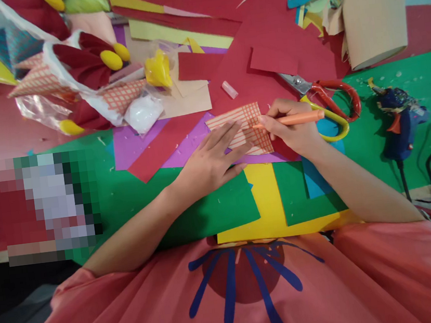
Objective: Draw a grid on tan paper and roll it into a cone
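Note:
A cream piece of paper (pixel 217 124) lies in front of me, marked with orange stripes and, toward its right side, an orange grid. My left hand (pixel 216 153) rests flat on it with fingers stretched out, covering its lower left part. My right hand (pixel 287 124) is closed around an orange marker (pixel 300 118), whose tip end points at the grid. A pinkish marker cap (pixel 230 89) lies just above the paper. Scissors (pixel 333 97) with red and yellow handles are right beside my right hand, their blades partly under a dark red paper piece (pixel 274 60).
Patterned paper cones (pixel 47 72) with dark red and yellow parts crowd the upper left. A blue glue gun (pixel 397 123) with its cord lies at right on a green sheet (pixel 373 163). A beige paper cylinder (pixel 376 16) stands upper right. Red, purple and yellow sheets overlap beneath.

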{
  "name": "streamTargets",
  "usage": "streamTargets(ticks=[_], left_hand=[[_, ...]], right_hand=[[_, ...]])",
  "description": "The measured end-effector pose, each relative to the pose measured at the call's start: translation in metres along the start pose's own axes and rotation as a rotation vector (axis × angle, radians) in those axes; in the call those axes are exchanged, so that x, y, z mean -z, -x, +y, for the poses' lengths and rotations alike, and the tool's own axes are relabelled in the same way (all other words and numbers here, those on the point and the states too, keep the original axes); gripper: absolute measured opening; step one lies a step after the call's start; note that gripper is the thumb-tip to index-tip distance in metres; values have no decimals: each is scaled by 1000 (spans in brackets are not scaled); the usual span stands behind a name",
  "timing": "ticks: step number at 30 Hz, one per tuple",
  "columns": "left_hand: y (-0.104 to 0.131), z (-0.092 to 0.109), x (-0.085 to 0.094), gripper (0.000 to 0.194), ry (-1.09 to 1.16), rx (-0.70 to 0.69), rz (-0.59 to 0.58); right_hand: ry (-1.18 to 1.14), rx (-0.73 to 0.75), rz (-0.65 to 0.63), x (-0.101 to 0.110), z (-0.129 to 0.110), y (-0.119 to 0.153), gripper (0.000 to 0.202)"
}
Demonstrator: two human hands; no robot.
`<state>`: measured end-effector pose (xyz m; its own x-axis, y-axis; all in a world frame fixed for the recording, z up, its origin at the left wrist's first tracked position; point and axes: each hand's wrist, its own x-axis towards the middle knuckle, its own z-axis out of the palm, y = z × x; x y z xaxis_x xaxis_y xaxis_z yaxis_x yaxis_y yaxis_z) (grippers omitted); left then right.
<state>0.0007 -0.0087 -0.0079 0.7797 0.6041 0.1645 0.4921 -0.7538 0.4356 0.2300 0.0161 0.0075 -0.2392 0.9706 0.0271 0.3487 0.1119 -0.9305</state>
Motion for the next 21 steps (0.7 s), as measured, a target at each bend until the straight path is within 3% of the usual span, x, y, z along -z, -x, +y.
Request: streamTargets(ticks=[10,14,21], left_hand=[[0,1,-1,45,-45,-13,19],[0,0,0,45,-25,2,17],[-4,1,4,41,6,26,13]], right_hand=[[-18,-19,-62,0,0,-2,37],[-44,-58,-20,1,-1,-2,38],[-17,1,-16,0,-1,0,34]])
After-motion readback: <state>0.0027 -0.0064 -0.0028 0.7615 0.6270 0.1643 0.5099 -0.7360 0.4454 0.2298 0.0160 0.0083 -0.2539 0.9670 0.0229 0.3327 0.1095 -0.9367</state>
